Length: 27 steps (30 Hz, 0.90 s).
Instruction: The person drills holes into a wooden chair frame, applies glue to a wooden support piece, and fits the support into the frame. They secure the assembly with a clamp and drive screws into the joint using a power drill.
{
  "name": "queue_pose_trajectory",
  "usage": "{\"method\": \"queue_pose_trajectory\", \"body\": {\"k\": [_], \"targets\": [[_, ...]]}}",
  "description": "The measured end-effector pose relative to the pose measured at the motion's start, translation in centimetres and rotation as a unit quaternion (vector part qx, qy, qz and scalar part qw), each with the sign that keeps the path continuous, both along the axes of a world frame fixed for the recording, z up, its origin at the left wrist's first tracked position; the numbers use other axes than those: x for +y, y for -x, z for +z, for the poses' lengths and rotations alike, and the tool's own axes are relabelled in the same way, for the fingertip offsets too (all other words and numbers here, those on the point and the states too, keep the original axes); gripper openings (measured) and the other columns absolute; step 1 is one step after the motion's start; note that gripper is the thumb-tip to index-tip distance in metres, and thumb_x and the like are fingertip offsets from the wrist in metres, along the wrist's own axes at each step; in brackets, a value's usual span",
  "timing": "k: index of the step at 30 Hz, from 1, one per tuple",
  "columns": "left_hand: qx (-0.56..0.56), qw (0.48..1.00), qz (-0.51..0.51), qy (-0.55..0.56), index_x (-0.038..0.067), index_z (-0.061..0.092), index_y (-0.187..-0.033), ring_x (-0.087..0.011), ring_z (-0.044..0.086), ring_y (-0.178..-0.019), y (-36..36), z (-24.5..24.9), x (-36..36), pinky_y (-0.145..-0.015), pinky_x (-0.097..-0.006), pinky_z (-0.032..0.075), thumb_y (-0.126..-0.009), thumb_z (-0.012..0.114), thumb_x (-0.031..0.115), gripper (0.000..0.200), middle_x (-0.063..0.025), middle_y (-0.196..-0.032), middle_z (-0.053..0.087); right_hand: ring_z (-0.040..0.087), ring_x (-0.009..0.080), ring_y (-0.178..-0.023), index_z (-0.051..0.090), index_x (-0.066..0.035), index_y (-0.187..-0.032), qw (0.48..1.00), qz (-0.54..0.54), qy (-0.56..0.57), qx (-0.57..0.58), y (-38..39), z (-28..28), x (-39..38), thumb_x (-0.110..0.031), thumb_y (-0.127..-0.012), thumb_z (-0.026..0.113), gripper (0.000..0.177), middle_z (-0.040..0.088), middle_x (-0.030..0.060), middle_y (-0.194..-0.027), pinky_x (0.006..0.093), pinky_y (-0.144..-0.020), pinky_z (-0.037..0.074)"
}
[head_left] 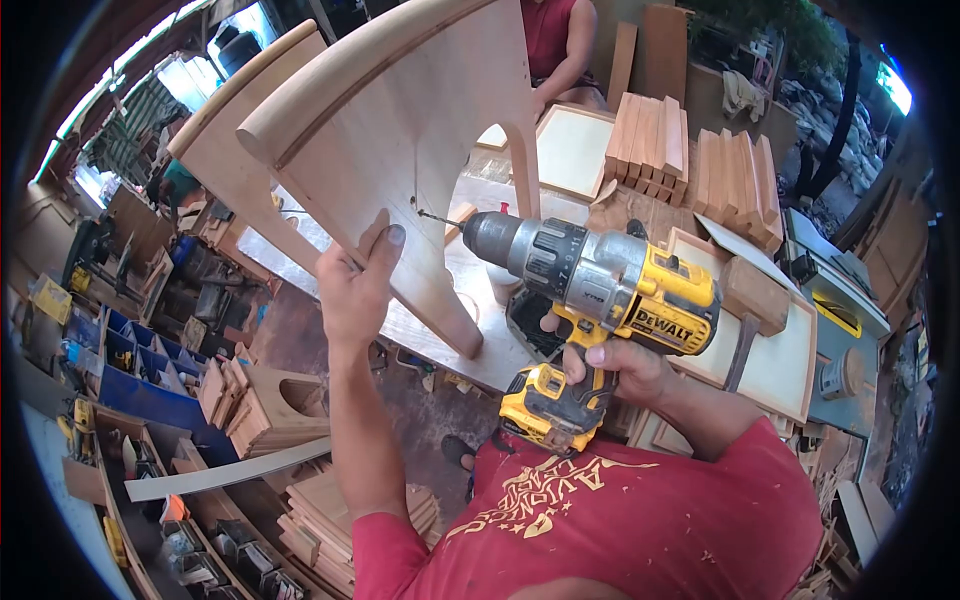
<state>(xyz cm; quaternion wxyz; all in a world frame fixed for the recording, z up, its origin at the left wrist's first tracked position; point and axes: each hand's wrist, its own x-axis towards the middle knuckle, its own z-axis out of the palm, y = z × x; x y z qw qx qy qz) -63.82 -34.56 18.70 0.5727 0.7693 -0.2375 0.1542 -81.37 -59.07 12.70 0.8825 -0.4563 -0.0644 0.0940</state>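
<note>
My left hand (357, 285) grips the lower edge of a tilted pale wooden panel (420, 130) that has a curved rail along its upper side. My right hand (612, 362) is closed around the handle of a yellow and grey cordless drill (600, 290). The drill's bit (432, 216) points left and touches the panel's face, close to my left thumb. The panel's pointed lower end rests on the workbench (480, 340).
Stacks of reddish wood blocks (690, 160) and framed panels (780, 360) lie on the bench, with a wooden mallet (750, 300) beside the drill. Another person in a red top (560, 50) sits at the far side. Bins, tools and wood parts (270, 410) crowd the floor at left.
</note>
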Motion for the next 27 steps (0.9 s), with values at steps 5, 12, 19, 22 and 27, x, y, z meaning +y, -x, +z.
{"method": "queue_pose_trajectory", "body": {"k": [5, 12, 19, 22, 27], "targets": [[-0.029, 0.993, -0.058, 0.103, -0.004, 0.046, -0.136, -0.0218, 0.055, -0.113, 0.4, 2.5, 0.5, -0.097, -0.0349, 0.043, -0.09, 0.07, 0.026, 0.06, -0.0161, -0.122, 0.06, 0.059, 0.0125, -0.083, 0.049, 0.003, -0.132, 1.0, -0.011, 0.007, -0.019, -0.1, 0.0, 0.1, -0.013, -0.083, 0.057, 0.052, 0.061, 0.0087, -0.106, 0.0276, -0.077, 0.05], [-0.214, 0.954, -0.1, 0.187, -0.003, 0.044, -0.14, -0.0246, 0.056, -0.121, -2.0, 9.5, -0.3, -0.105, -0.0378, 0.042, -0.087, 0.07, 0.027, 0.066, -0.02, -0.128, 0.059, 0.059, 0.0126, -0.079, 0.05, 0.005, -0.13, 0.999, -0.017, 0.036, -0.024, -0.5, -0.1, -0.1, -0.013, -0.084, 0.057, 0.05, 0.061, 0.0072, -0.09, 0.0273, -0.075, 0.049], [-0.265, 0.932, -0.155, 0.191, 0.002, 0.065, -0.113, -0.027, 0.06, -0.117, -4.8, 10.7, -1.4, -0.105, -0.0392, 0.047, -0.084, 0.064, 0.009, 0.03, -0.0211, -0.125, 0.063, 0.059, 0.0128, -0.079, 0.05, 0.007, -0.128, 0.998, -0.027, 0.038, -0.042, -1.6, -0.2, 0.1, -0.014, -0.083, 0.057, 0.051, 0.061, 0.0067, -0.083, 0.0266, -0.074, 0.048], [-0.244, 0.93, -0.163, 0.22, 0.004, 0.066, -0.108, -0.0257, 0.06, -0.117, -4.5, 10.4, -1.5, -0.105, -0.0386, 0.046, -0.083, 0.065, 0.007, 0.024, -0.0195, -0.122, 0.065, 0.059, 0.0129, -0.078, 0.051, 0.006, -0.127, 0.998, -0.032, 0.032, -0.044, -1.5, -0.1, 0.2, -0.014, -0.083, 0.057, 0.048, 0.061, 0.0068, -0.083, 0.0268, -0.073, 0.049], [-0.232, 0.923, -0.2, 0.233, 0.004, 0.065, -0.108, -0.0233, 0.061, -0.117, -4.2, 10.6, -1.8, -0.106, -0.0372, 0.046, -0.083, 0.066, 0.004, 0.025, -0.0168, -0.118, 0.068, 0.06, 0.0129, -0.076, 0.052, 0.005, -0.125, 0.995, -0.058, 0.043, -0.07, -1.7, 0.4, 0.3, -0.014, -0.083, 0.057, 0.046, 0.062, 0.0073, -0.087, 0.0278, -0.075, 0.05]]}}
